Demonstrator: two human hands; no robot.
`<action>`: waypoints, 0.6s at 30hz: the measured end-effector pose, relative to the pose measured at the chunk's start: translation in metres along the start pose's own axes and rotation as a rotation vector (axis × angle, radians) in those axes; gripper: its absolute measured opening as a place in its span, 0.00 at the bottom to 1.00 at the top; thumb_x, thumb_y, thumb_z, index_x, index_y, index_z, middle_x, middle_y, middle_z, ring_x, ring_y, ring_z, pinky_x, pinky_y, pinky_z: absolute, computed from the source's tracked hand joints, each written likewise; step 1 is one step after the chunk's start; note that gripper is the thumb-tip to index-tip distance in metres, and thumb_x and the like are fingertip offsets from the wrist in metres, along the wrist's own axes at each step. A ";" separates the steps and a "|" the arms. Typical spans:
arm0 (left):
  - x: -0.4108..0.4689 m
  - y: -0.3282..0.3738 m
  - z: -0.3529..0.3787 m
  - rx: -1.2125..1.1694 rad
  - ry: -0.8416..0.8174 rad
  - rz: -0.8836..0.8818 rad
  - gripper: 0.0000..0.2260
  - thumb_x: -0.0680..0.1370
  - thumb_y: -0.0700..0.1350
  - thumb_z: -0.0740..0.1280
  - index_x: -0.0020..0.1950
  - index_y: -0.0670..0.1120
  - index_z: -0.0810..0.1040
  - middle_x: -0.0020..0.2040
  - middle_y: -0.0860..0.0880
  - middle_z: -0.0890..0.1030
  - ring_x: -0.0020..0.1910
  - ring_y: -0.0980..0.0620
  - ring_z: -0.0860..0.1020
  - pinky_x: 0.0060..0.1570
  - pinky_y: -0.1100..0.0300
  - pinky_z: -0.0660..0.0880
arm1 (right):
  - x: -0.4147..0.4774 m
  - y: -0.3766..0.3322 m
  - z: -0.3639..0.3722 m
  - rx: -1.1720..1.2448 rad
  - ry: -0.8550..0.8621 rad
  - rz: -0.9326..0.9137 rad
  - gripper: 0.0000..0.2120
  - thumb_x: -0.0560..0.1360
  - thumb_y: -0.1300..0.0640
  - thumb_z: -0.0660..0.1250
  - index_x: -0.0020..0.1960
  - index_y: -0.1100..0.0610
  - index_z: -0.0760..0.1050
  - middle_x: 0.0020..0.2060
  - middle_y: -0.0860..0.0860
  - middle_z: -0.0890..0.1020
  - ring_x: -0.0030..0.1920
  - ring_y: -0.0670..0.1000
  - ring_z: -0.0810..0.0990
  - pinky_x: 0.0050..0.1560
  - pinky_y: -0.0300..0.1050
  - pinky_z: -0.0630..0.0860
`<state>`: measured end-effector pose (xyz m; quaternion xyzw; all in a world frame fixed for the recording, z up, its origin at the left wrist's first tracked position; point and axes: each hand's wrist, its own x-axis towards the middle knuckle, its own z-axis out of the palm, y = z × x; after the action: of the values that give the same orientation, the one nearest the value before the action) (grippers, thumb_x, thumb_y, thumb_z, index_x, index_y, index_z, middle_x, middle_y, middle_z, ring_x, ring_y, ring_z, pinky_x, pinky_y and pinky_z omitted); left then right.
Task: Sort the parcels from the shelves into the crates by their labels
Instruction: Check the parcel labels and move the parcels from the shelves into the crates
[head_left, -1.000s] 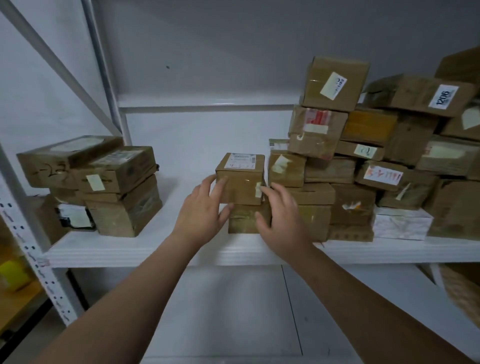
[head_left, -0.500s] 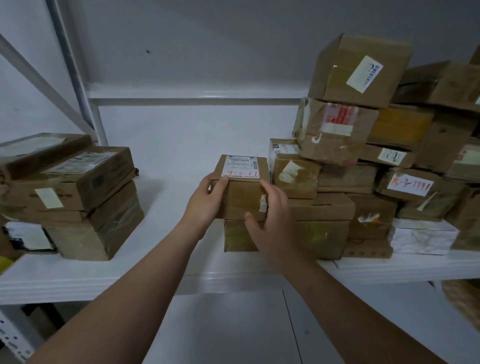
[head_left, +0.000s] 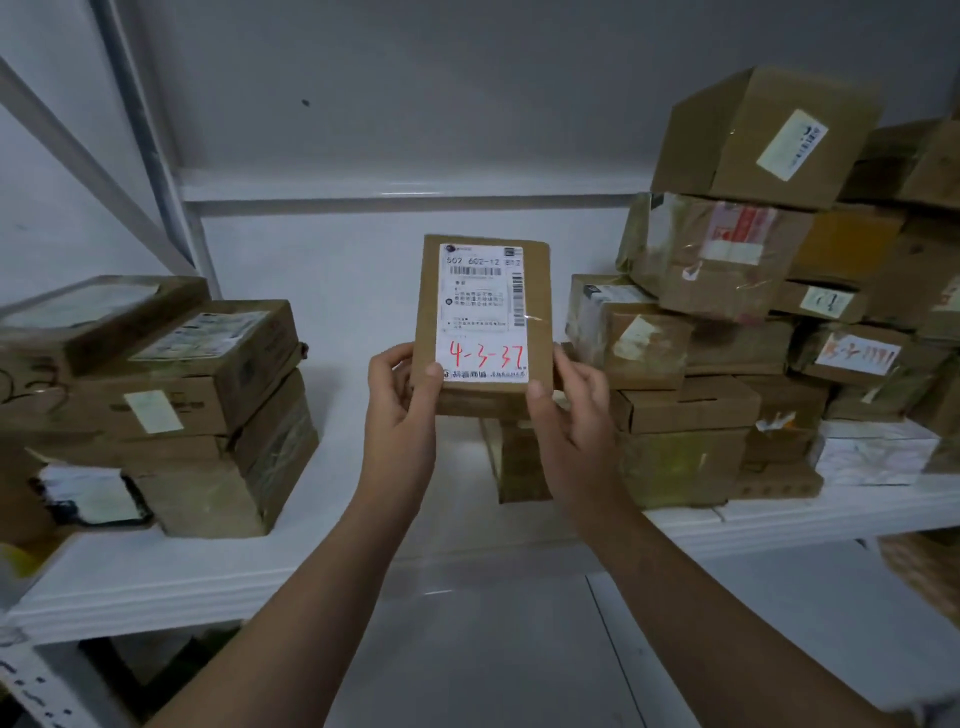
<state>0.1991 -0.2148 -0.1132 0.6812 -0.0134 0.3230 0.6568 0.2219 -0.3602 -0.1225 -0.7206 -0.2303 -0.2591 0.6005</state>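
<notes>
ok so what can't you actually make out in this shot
No crates show in the head view, so where the held parcel goes is unknown.
shipping label: printed address lines too small; only the red handwritten code reads.
parcel on the shelf behind: partly hidden by the right hand and the held parcel.
left stack labels: blurred.
parcels at the right edge: cut off by the frame.

White metal shelving (head_left: 332, 499), dim grey wall (head_left: 467, 78)

Reaches both forearms forward, left grip (head_left: 400, 400) and right grip (head_left: 569, 410) pinching the parcel (head_left: 483, 312) at its lower sides, thumbs in front.
</notes>
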 end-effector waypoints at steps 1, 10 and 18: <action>-0.002 0.000 -0.008 -0.008 -0.035 0.041 0.09 0.81 0.48 0.60 0.60 0.59 0.67 0.58 0.55 0.79 0.54 0.63 0.78 0.44 0.75 0.73 | -0.001 -0.001 0.005 0.016 0.000 0.006 0.22 0.78 0.47 0.59 0.71 0.47 0.64 0.58 0.37 0.67 0.58 0.30 0.70 0.58 0.29 0.71; -0.017 -0.023 -0.069 0.031 -0.075 0.179 0.20 0.81 0.37 0.59 0.72 0.48 0.63 0.68 0.48 0.72 0.67 0.54 0.71 0.62 0.58 0.72 | -0.020 -0.007 0.054 0.088 -0.051 -0.011 0.21 0.80 0.60 0.61 0.72 0.54 0.65 0.64 0.55 0.70 0.64 0.44 0.73 0.61 0.38 0.74; -0.019 -0.023 -0.090 0.077 -0.052 0.168 0.22 0.81 0.38 0.60 0.69 0.58 0.63 0.68 0.54 0.72 0.66 0.59 0.71 0.62 0.63 0.72 | -0.027 -0.010 0.074 0.088 -0.080 0.022 0.20 0.80 0.60 0.62 0.70 0.52 0.66 0.60 0.48 0.70 0.63 0.43 0.72 0.59 0.33 0.73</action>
<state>0.1557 -0.1381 -0.1488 0.7105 -0.0752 0.3596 0.6002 0.2021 -0.2863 -0.1433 -0.7055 -0.2575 -0.2133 0.6248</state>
